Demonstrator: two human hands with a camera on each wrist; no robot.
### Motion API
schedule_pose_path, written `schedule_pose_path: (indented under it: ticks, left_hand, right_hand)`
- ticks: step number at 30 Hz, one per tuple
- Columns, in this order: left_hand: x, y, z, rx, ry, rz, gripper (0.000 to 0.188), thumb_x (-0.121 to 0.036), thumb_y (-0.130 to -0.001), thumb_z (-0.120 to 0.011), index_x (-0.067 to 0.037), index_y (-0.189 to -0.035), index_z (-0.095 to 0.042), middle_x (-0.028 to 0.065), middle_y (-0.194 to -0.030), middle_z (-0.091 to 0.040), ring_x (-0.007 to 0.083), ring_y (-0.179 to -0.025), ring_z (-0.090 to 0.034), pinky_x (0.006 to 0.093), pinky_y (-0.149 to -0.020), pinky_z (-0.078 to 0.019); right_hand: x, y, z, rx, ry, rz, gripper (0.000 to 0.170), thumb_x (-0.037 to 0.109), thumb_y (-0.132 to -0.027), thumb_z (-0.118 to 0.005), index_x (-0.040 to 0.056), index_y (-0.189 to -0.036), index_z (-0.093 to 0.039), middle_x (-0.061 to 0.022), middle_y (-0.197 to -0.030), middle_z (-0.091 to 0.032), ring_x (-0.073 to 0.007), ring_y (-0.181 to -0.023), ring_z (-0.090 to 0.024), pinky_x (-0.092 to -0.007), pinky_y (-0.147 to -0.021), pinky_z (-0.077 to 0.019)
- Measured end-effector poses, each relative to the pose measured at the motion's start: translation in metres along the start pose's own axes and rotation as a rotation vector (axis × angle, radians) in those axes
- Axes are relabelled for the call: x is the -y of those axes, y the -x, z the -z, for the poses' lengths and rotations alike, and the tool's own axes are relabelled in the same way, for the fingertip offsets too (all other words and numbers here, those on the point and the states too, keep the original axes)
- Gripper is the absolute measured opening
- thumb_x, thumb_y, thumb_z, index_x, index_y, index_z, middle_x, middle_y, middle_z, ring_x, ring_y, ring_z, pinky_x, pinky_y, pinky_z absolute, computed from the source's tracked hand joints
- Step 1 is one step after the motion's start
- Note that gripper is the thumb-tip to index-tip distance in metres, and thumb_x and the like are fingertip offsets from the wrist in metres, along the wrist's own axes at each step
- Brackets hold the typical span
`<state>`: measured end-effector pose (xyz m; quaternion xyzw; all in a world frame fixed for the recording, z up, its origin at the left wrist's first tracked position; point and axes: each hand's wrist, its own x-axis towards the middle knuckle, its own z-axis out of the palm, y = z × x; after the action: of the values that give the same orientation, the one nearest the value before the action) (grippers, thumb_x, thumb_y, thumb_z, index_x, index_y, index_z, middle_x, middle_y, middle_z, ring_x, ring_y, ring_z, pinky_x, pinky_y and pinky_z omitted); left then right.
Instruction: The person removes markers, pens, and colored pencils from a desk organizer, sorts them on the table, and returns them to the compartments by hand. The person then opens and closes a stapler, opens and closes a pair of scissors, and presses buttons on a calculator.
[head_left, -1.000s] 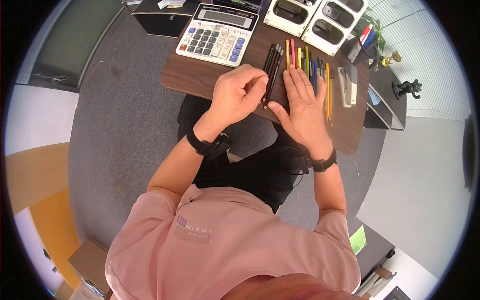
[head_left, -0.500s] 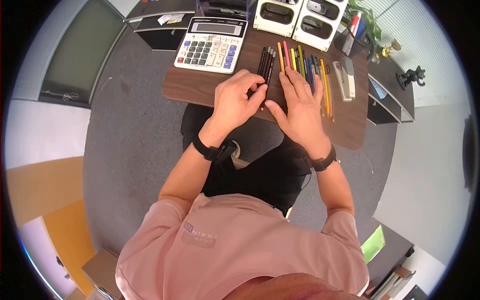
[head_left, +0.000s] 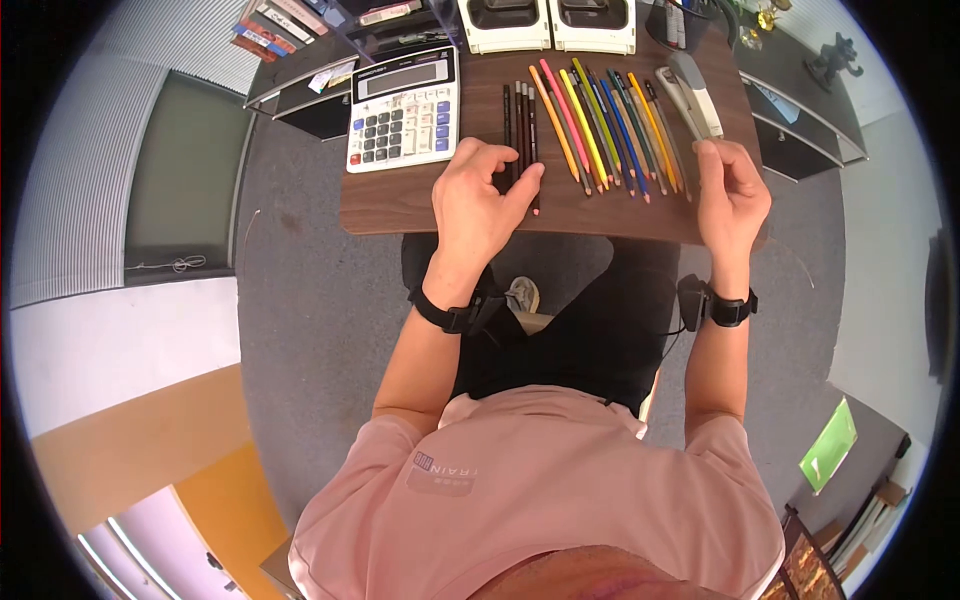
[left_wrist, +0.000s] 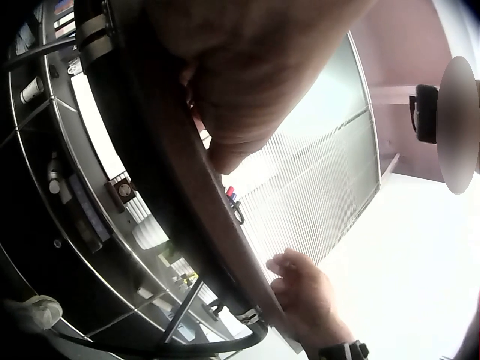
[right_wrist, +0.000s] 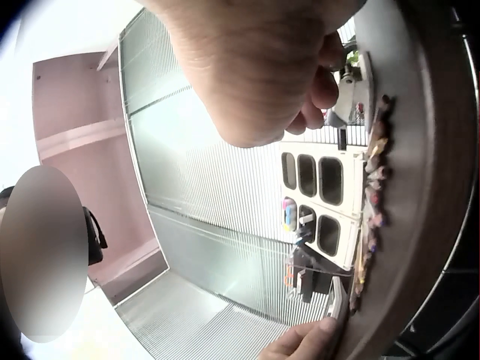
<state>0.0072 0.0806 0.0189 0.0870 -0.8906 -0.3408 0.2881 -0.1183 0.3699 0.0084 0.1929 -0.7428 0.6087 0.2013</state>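
My left hand is at a small bundle of dark pencils, thumb and index finger bent around their lower part. Beside that bundle lies a row of coloured pencils, fanned slightly, with orange, pink, yellow, green and blue ones among them. To the right of the row is my right hand, fingers loosely curled, thumb tip close to the near end of a grey-white stapler. Nothing shows in its fingers. In the right wrist view this hand hangs above the table edge.
A white calculator lies left of the pencils on the brown table. White storage boxes stand at the back, with a dark pen holder to their right. Shelves flank the table.
My right hand has lifted off the coloured pencils and moved right, beside the stapler, its fingers now curled. My left hand stays at the dark pencils. The head view has shifted.
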Motion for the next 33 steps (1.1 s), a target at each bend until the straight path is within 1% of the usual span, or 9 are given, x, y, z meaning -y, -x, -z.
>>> schedule_pose_path:
  ticks: [1, 3, 10, 12, 15, 22, 24, 28, 33]
  left_hand:
    - [-0.002, 0.000, 0.001, 0.006, -0.003, -0.002, 0.027, -0.021, -0.088, -0.099, -0.004, -0.103, -0.085, 0.0075, -0.092, -0.070, 0.0209, -0.069, -0.066, 0.0368, -0.065, -0.0546]
    - [-0.006, 0.000, 0.003, 0.030, -0.029, 0.015, 0.034, -0.025, -0.085, -0.102, -0.003, -0.105, -0.084, 0.0082, -0.092, -0.070, 0.0219, -0.070, -0.067, 0.0377, -0.065, -0.0550]
    - [-0.022, -0.012, 0.011, 0.132, -0.236, -0.032, 0.043, -0.035, -0.083, -0.103, -0.002, -0.097, -0.078, 0.0116, -0.090, -0.072, 0.0299, -0.071, -0.071, 0.0437, -0.066, -0.0568]
    - [-0.032, -0.017, 0.015, 0.316, -0.307, 0.135, 0.047, -0.039, -0.085, -0.098, -0.001, -0.088, -0.070, 0.0129, -0.088, -0.073, 0.0369, -0.081, -0.075, 0.0488, -0.072, -0.0586]
    - [-0.027, -0.019, 0.014, 0.329, -0.340, 0.086, 0.043, -0.043, -0.090, -0.095, -0.006, -0.086, -0.071, 0.0097, -0.076, -0.072, 0.0306, -0.071, -0.074, 0.0449, -0.067, -0.0567]
    - [-0.030, -0.026, 0.017, 0.326, -0.383, -0.005, 0.037, -0.035, -0.093, -0.085, -0.003, -0.084, -0.068, 0.0159, -0.081, -0.074, 0.0399, -0.077, -0.075, 0.0494, -0.069, -0.0568]
    - [-0.032, -0.028, 0.019, 0.368, -0.439, -0.060, 0.031, -0.029, -0.092, -0.080, 0.000, -0.085, -0.070, 0.0194, -0.086, -0.076, 0.0427, -0.081, -0.078, 0.0531, -0.071, -0.0613]
    - [-0.031, -0.027, 0.015, 0.350, -0.484, -0.124, 0.030, -0.028, -0.094, -0.077, 0.000, -0.083, -0.069, 0.0198, -0.084, -0.074, 0.0446, -0.080, -0.076, 0.0547, -0.072, -0.0594]
    - [-0.026, -0.029, 0.012, 0.391, -0.596, -0.251, 0.025, -0.024, -0.096, -0.073, 0.000, -0.085, -0.072, 0.0204, -0.087, -0.077, 0.0447, -0.079, -0.077, 0.0539, -0.073, -0.0636]
  right_hand:
    - [-0.001, 0.002, 0.002, -0.004, -0.001, -0.005, 0.014, 0.011, -0.113, -0.079, -0.0025, -0.108, -0.083, 0.0012, -0.097, -0.075, -0.0032, -0.082, -0.061, -0.0229, -0.073, -0.0493]
    - [-0.002, 0.005, 0.006, 0.019, -0.082, -0.237, 0.017, 0.015, -0.113, -0.080, -0.0007, -0.106, -0.084, 0.0056, -0.091, -0.073, -0.0007, -0.079, -0.057, -0.0216, -0.070, -0.0456]
    - [-0.004, 0.005, -0.001, 0.045, -0.011, -0.257, 0.022, 0.020, -0.113, -0.082, 0.0012, -0.102, -0.084, 0.0092, -0.078, -0.067, 0.0004, -0.073, -0.052, -0.0215, -0.066, -0.0416]
    - [-0.004, 0.005, 0.001, 0.086, -0.026, -0.289, 0.023, 0.021, -0.113, -0.082, 0.0010, -0.102, -0.084, 0.0093, -0.077, -0.065, 0.0003, -0.071, -0.051, -0.0221, -0.064, -0.0411]
    - [-0.002, 0.004, 0.002, 0.101, -0.016, -0.287, 0.022, 0.021, -0.113, -0.082, 0.0007, -0.102, -0.084, 0.0085, -0.077, -0.067, 0.0000, -0.071, -0.052, -0.0227, -0.064, -0.0418]
    - [0.001, 0.003, 0.001, 0.077, -0.002, -0.307, 0.023, 0.022, -0.112, -0.083, 0.0004, -0.106, -0.085, 0.0059, -0.077, -0.071, -0.0008, -0.071, -0.055, -0.0234, -0.065, -0.0448]
    - [0.000, 0.004, 0.001, 0.084, -0.012, -0.319, 0.023, 0.023, -0.112, -0.083, 0.0003, -0.106, -0.085, 0.0055, -0.076, -0.071, -0.0009, -0.070, -0.056, -0.0235, -0.065, -0.0455]
    - [0.002, 0.003, 0.001, 0.096, -0.004, -0.318, 0.023, 0.023, -0.112, -0.083, 0.0004, -0.106, -0.085, 0.0055, -0.075, -0.071, -0.0008, -0.070, -0.055, -0.0237, -0.065, -0.0450]
    - [0.000, 0.003, 0.000, 0.088, -0.027, -0.302, 0.024, 0.022, -0.112, -0.083, -0.0001, -0.103, -0.084, 0.0070, -0.074, -0.069, 0.0008, -0.069, -0.052, -0.0226, -0.063, -0.0420]
